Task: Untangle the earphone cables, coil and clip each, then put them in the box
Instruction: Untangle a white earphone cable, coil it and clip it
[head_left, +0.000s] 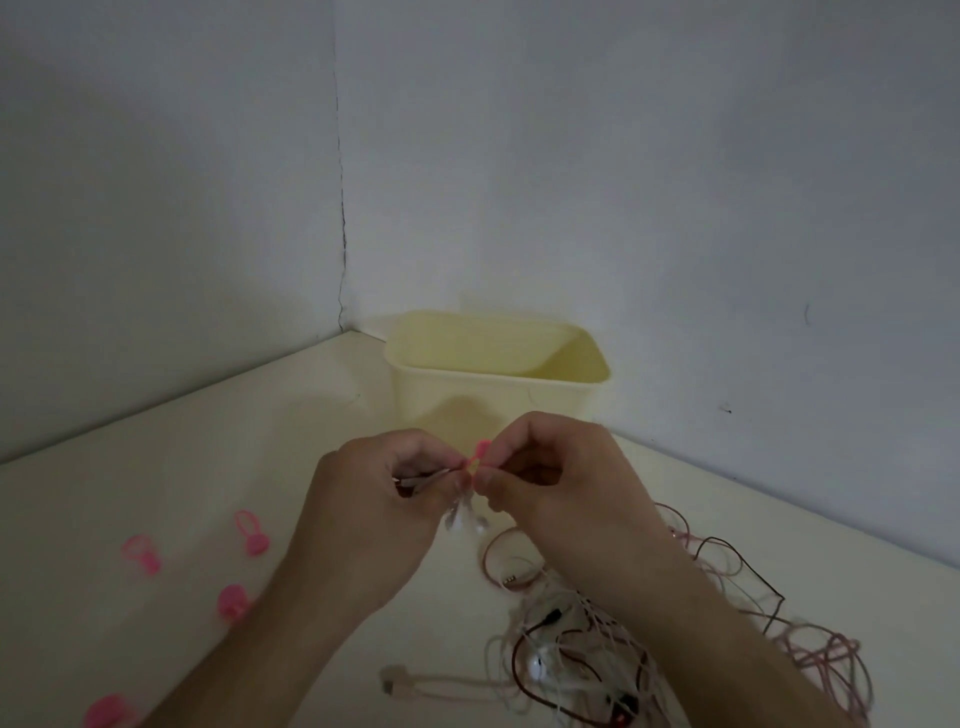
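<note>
- Four loose pink silicone cable clips (141, 555) lie on the pale cream tabletop (218, 457) at the left, well apart from the work; they look like the spares for the remaining cables.
- The left hand (382, 486) has its fingers curled round a coiled white earphone cable (460, 512), whose earbuds dangle just below the fingertips.
- Between the two hands, a small pink silicone clip (479, 453) is pinched at the top of the coil, its round end sticking up.
- The right hand (563, 475) pinches that clip with thumb and forefinger, apparently closing it round the bundle.
- To do this well, I judge the left hand should keep the loops tight and even while the right wraps the strap snugly and presses it fully home, so no loop slips out.
- Behind the hands, the open pale yellow plastic box (498, 387) stands against the wall; no cable shows inside from here.
- On the right, a tangled heap of white, pink and dark cables (613, 644) awaits sorting.
</note>
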